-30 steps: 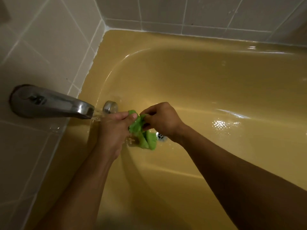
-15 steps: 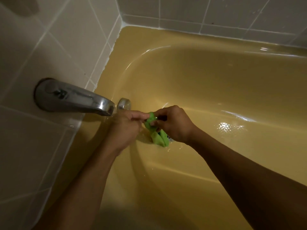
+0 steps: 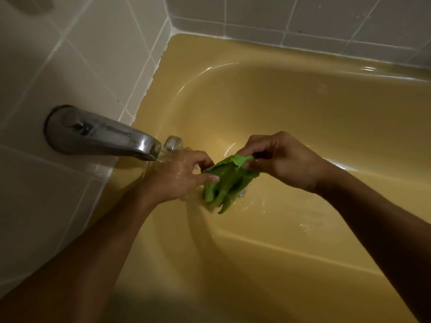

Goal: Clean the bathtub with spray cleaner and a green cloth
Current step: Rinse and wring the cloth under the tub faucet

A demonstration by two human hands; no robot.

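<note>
Rinsing step: the green cloth (image 3: 224, 183) is held over the drain end of the yellow bathtub (image 3: 303, 108), just beside the chrome tub spout (image 3: 105, 134), not under its mouth.
Change in cloth: a second ago it was a tight wad squeezed between two hands that nearly touched. Now it is pulled open into a short span, with wet folds hanging below.
Change in hands: the hands have drawn apart, the right one moving away from the spout.
Left hand (image 3: 179, 176): sits directly under the spout mouth with water running over its back. Thumb and forefinger pinch the cloth's near edge.
Right hand (image 3: 279, 159): fingers curled, nipping the cloth's upper corner between thumb and fingertips.
Water: flowing from the spout and pooling on the tub floor. Whether the stream itself reaches the cloth is hard to tell, since the left hand covers that spot.
Drain (image 3: 241, 194): only a sliver shows, behind the hanging folds.
Overflow fitting (image 3: 173, 142): visible on the tub end wall behind the left hand.
Spray cleaner: not in view.
Meaning for the task: opening the wad suggests wringing has given way to spreading the cloth, either to rinse it through or to ready it for wiping. The tub surface is wet and glossy; no wiping contact exists at present.
</note>
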